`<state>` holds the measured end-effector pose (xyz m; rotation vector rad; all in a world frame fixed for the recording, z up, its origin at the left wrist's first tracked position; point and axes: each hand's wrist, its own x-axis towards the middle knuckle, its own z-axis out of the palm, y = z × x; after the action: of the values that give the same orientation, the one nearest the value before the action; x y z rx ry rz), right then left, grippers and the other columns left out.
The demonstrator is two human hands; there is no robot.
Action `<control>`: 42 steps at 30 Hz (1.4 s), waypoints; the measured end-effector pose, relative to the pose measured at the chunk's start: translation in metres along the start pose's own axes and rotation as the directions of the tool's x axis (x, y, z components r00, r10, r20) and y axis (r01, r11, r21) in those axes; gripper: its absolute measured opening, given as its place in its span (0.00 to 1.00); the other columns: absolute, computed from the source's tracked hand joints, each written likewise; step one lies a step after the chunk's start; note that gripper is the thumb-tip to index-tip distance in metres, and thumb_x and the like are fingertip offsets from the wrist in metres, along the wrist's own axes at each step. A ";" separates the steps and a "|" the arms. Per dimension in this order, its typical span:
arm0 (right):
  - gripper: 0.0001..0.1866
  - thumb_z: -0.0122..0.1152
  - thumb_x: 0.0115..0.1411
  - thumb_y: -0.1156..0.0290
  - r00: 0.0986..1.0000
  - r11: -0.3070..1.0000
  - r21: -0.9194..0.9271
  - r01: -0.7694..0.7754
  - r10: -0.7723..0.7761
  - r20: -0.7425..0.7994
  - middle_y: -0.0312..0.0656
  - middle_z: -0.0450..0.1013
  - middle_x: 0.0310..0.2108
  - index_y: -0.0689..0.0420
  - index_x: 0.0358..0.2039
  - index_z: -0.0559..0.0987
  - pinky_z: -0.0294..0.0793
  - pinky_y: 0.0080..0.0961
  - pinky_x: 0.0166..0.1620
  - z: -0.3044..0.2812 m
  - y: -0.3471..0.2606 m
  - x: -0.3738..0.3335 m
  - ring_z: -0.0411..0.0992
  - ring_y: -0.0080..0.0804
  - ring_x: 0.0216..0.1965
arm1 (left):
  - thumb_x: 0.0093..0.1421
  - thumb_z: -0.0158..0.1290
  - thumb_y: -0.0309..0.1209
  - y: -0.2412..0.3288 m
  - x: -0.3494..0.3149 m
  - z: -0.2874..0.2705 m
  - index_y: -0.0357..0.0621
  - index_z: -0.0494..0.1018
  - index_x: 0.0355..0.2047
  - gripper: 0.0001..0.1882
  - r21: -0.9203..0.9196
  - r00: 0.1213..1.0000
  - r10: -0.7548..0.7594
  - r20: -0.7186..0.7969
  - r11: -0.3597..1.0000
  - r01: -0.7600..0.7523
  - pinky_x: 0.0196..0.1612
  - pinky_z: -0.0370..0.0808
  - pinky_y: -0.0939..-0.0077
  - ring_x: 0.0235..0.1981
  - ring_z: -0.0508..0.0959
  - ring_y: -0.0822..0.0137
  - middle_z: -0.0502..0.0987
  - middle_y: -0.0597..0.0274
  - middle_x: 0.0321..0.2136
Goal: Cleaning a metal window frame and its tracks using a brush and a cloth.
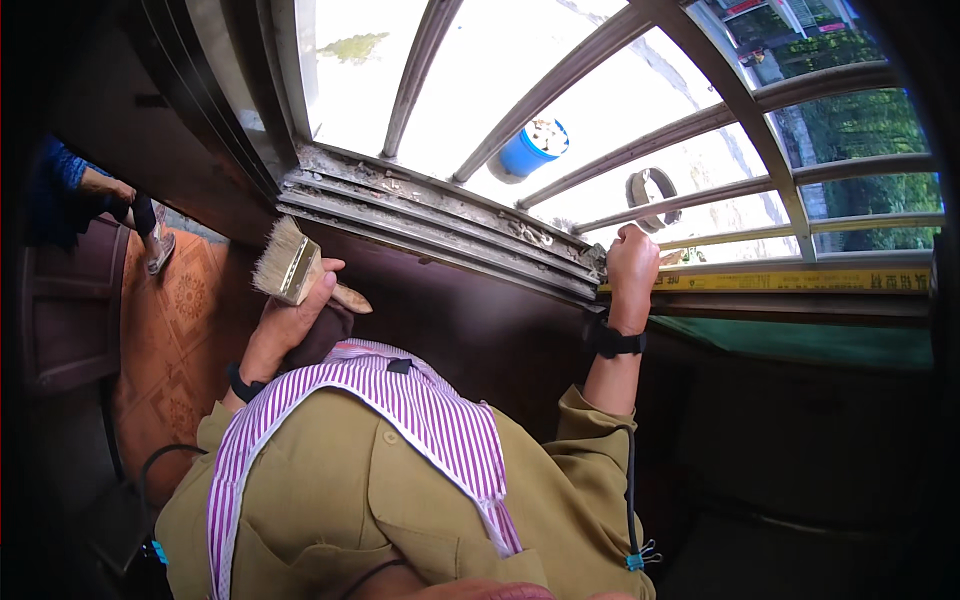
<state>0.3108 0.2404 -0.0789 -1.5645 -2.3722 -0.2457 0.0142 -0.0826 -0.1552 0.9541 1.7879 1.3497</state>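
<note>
My left hand [290,325] is closed around a flat paintbrush [290,262] with pale bristles, a metal band and a wooden handle. The bristles point up and to the left, below the window sill. A dark, bunched piece [322,335], perhaps cloth, sits against the same hand. My right hand [632,265] is closed like a fist at the right end of the dirty sliding-window track [440,225]. Its fingertips are hidden, so what it holds, if anything, cannot be told. Grey debris [530,233] lies along the track beside it.
Metal bars [560,85] cross the window opening. Beyond them are a blue bucket [534,148] with pale contents and a ring-shaped object [655,198]. A yellow strip [790,281] runs along the frame at right. Another person [95,195] is at far left, above patterned floor tiles [180,310].
</note>
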 end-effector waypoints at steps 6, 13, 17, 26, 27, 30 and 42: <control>0.06 0.58 0.53 0.71 0.951 0.943 0.271 -0.192 0.111 0.288 0.52 0.75 0.26 0.58 0.30 0.80 0.73 0.39 0.36 -0.002 -0.014 -0.039 0.75 0.50 0.31 | 0.63 0.49 0.40 0.003 -0.006 -0.007 0.41 0.74 0.43 0.16 -0.058 0.996 -0.078 -0.030 0.995 0.076 0.45 0.70 0.76 0.39 0.75 0.70 0.76 0.62 0.36; 0.07 0.59 0.53 0.71 0.939 0.871 0.455 -0.184 0.020 0.343 0.53 0.74 0.27 0.60 0.30 0.79 0.73 0.37 0.35 -0.005 -0.057 -0.104 0.74 0.51 0.31 | 0.63 0.48 0.40 -0.001 -0.003 -0.007 0.40 0.74 0.44 0.17 -0.019 0.998 -0.056 -0.012 0.998 0.056 0.45 0.69 0.77 0.38 0.75 0.71 0.76 0.62 0.36; 0.06 0.59 0.54 0.72 0.955 0.773 0.624 -0.120 -0.082 0.285 0.52 0.75 0.27 0.60 0.30 0.79 0.73 0.35 0.34 -0.015 -0.080 -0.124 0.75 0.49 0.31 | 0.63 0.47 0.41 0.013 0.004 0.001 0.40 0.73 0.44 0.18 -0.064 0.999 -0.021 0.034 0.998 0.023 0.45 0.69 0.77 0.38 0.75 0.71 0.76 0.61 0.35; 0.31 0.63 0.49 0.79 0.897 0.533 0.844 0.061 -0.400 0.188 0.47 0.73 0.36 0.57 0.55 0.67 0.74 0.29 0.33 -0.028 -0.112 -0.143 0.74 0.40 0.32 | 0.61 0.31 0.63 0.064 0.042 0.066 0.36 0.67 0.53 0.41 -0.355 0.840 0.156 0.519 0.934 0.046 0.44 0.70 0.80 0.37 0.74 0.70 0.76 0.57 0.36; 0.30 0.63 0.49 0.79 0.911 0.435 0.882 0.181 -0.411 0.015 0.47 0.73 0.36 0.57 0.55 0.67 0.74 0.28 0.34 -0.030 -0.116 -0.145 0.74 0.40 0.32 | 0.61 0.30 0.63 0.068 0.042 0.076 0.37 0.69 0.52 0.41 -0.384 0.810 0.112 0.576 0.911 0.148 0.44 0.71 0.81 0.37 0.75 0.69 0.76 0.56 0.37; 0.27 0.66 0.49 0.78 0.906 0.286 0.907 0.310 -0.379 -0.190 0.48 0.73 0.36 0.60 0.51 0.71 0.74 0.26 0.36 -0.046 -0.118 -0.150 0.75 0.39 0.33 | 0.61 0.24 0.66 0.074 0.049 0.099 0.37 0.67 0.54 0.45 -0.290 0.755 0.108 0.646 0.951 0.112 0.48 0.69 0.80 0.40 0.73 0.71 0.76 0.57 0.37; 0.08 0.56 0.59 0.71 0.949 0.537 0.827 -0.165 0.315 -0.015 0.36 0.71 0.19 0.64 0.30 0.76 0.71 0.19 0.25 -0.064 -0.013 -0.089 0.70 0.22 0.20 | 0.67 0.32 0.52 0.058 0.034 0.137 0.35 0.69 0.51 0.32 -0.175 0.678 0.169 0.716 0.983 -0.061 0.37 0.71 0.73 0.28 0.74 0.65 0.73 0.56 0.23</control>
<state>0.3413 0.1387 -0.0483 -1.2674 -1.6559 0.6922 0.1233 0.0212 -0.1325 1.3125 1.0121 0.9298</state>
